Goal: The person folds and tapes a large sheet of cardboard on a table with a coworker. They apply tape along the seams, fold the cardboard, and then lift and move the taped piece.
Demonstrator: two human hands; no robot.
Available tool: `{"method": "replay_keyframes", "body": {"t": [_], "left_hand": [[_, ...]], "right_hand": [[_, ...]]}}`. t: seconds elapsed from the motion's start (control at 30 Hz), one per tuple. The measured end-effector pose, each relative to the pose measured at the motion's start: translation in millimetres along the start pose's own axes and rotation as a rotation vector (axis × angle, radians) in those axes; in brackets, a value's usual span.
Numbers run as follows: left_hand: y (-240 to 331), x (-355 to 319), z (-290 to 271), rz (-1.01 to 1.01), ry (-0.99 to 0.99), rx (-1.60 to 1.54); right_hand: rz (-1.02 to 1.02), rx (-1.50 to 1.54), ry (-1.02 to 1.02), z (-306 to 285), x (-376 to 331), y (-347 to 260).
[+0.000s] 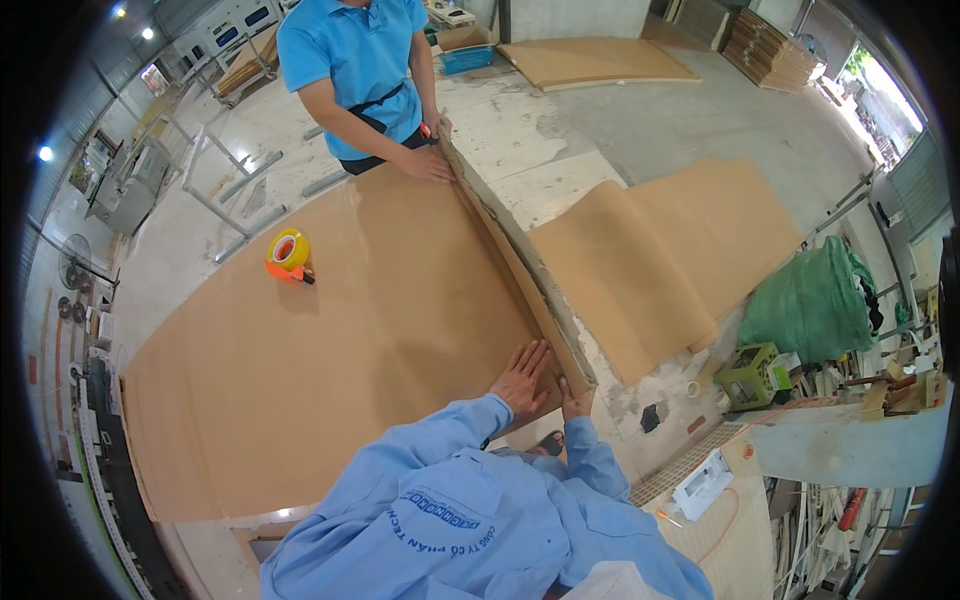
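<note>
A large brown cardboard sheet [330, 350] spreads in front of me, its right edge standing up as a long folded flap [505, 255]. My left hand [522, 378] presses flat on the sheet beside the fold, fingers stretched out. At the near end of the flap, my right hand [574, 403] grips its edge, thumb up along the board; its other fingers are mostly hidden. Across from me, a person in a blue shirt [365, 65] has a hand [428, 163] on the far end of the flap. A tape dispenser [290, 254] with yellow tape lies on the sheet.
On the floor to the right lies a loose brown sheet [670, 260], near a green sack [812, 305] and a green crate [750, 377]. Metal frames [225, 195] stand at the far left. A flat brown panel [600, 62] lies farther back.
</note>
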State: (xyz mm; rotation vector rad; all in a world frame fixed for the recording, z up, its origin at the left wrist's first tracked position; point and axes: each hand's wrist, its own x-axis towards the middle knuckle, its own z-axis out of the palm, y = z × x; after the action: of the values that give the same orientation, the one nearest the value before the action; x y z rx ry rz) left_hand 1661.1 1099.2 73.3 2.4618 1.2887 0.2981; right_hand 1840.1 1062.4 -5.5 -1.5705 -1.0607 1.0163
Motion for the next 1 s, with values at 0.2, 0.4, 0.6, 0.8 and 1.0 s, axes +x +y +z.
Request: {"method": "replay_keyframes", "body": {"t": [0.2, 0.4, 0.6, 0.8, 1.0], "left_hand": [[5.9, -1.4, -8.1, -0.09, 0.032, 0.064], [1.5, 3.1, -1.3, -0.113, -0.057, 0.129], [-14.1, -2.4, 16.4, -0.104, 0.038, -0.014], [-21.8, -11.3, 29.1, -0.162, 0.287, -0.126], [-23.7, -7.8, 12.6, -0.284, 0.54, -0.531]], "right_hand": [[0.014, -0.101, -0.076, -3.5, -1.3, -11.4], [0.043, -0.103, -0.28, -10.5, -0.9, -11.5], [-0.378, -0.102, -0.391, -16.1, -6.8, -42.4], [-0.419, -0.389, -0.479, -21.9, -6.0, -62.1], [-0.461, -0.672, -0.557, -21.0, -19.5, -75.8]]}}
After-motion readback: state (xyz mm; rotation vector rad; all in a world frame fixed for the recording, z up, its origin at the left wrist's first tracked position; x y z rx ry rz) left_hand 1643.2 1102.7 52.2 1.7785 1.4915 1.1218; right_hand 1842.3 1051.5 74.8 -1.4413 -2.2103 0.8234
